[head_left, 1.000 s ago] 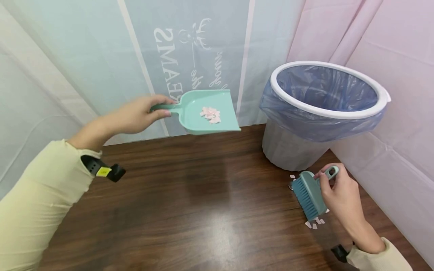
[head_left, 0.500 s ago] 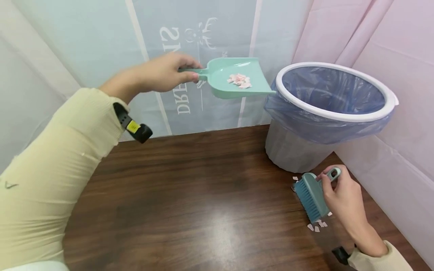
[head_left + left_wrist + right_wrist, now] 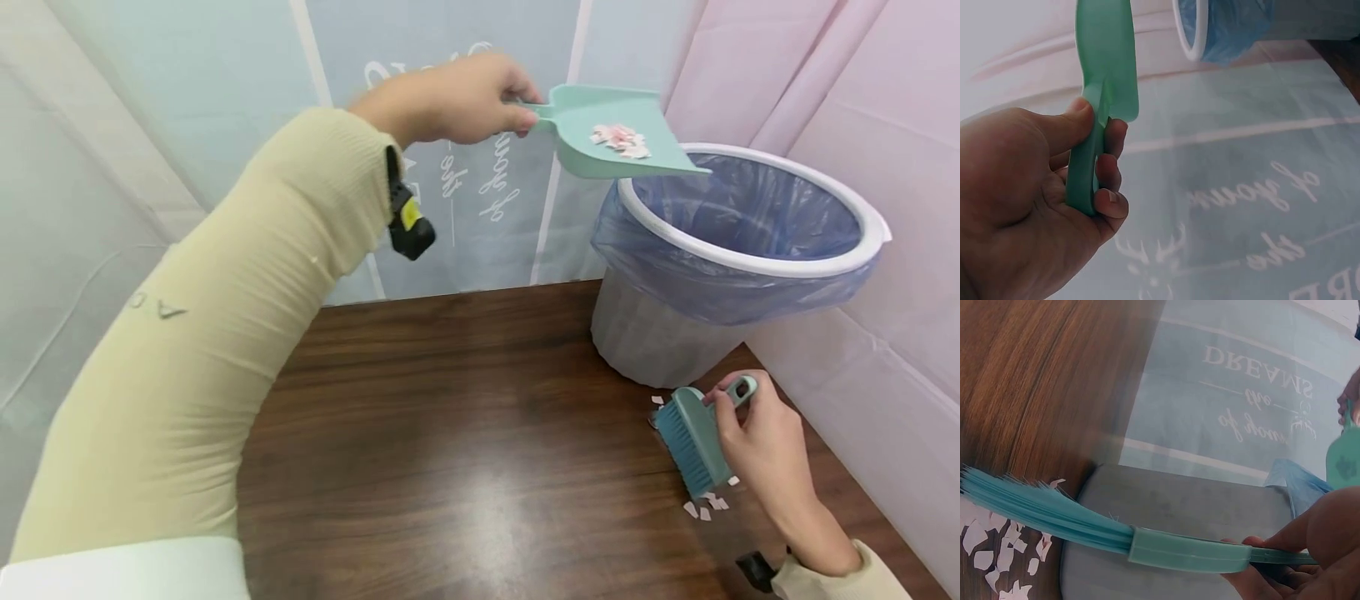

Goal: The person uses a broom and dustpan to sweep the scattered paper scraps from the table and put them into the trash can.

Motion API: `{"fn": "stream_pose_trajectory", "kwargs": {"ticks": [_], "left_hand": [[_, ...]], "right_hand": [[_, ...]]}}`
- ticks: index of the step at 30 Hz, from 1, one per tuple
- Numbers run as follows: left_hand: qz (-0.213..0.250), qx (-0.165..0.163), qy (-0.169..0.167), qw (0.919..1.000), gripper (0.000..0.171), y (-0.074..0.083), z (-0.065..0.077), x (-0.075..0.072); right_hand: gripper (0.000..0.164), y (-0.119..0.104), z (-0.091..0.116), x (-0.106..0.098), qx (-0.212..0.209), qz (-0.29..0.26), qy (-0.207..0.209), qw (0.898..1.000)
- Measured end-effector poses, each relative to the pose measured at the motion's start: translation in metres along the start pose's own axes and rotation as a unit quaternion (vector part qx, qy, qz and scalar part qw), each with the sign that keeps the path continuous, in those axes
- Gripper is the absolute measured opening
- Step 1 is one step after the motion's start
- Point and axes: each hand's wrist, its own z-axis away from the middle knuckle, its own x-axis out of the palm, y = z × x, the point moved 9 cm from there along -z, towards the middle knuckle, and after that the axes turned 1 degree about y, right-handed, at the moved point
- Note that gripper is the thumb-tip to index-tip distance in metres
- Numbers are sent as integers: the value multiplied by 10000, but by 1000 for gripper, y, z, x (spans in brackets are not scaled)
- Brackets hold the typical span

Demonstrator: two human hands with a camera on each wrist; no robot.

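My left hand (image 3: pixel 480 98) grips the handle of a mint-green dustpan (image 3: pixel 600 108), held up in the air. A small heap of pale pink paper scraps (image 3: pixel 621 140) lies on the pan, whose front lip reaches over the left rim of the trash can (image 3: pixel 652 333). In the left wrist view, the fingers and thumb wrap round the dustpan handle (image 3: pixel 1085 162). Low on the right, my right hand (image 3: pixel 761 442) pinches the handle of a green hand brush (image 3: pixel 701 429). Its blue bristles (image 3: pixel 1041 506) are down at the floor beside more paper scraps (image 3: pixel 1007 556).
A blue bag (image 3: pixel 750 204) lines the can under a white ring (image 3: pixel 757 262). Dark wood-grain flooring (image 3: pixel 420 433) spreads in front. A printed curtain (image 3: pixel 480 242) hangs behind, and a pinkish sheet (image 3: pixel 900 275) closes off the right side.
The left hand has carried the dustpan up and to the right, from beside the can to over its rim, scraps still on it. The right hand and brush have hardly moved.
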Motion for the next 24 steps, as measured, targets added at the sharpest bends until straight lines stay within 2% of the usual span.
{"fn": "stream_pose_trajectory", "kwargs": {"ticks": [8, 13, 19, 24], "left_hand": [[-764, 405, -196, 9961, 38, 53, -39, 9], [-858, 477, -190, 9950, 25, 75, -59, 15], [-987, 246, 23, 9948, 19, 84, -66, 11], [-1343, 87, -40, 9909, 39, 95, -67, 21]], "right_hand": [[13, 1, -4, -1, -37, 89, -131, 9999], [13, 5, -2, 0, 38, 172, -231, 9996], [13, 1, -3, -3, -31, 151, -163, 9997], [14, -1, -4, -2, -98, 182, -149, 9997]]}}
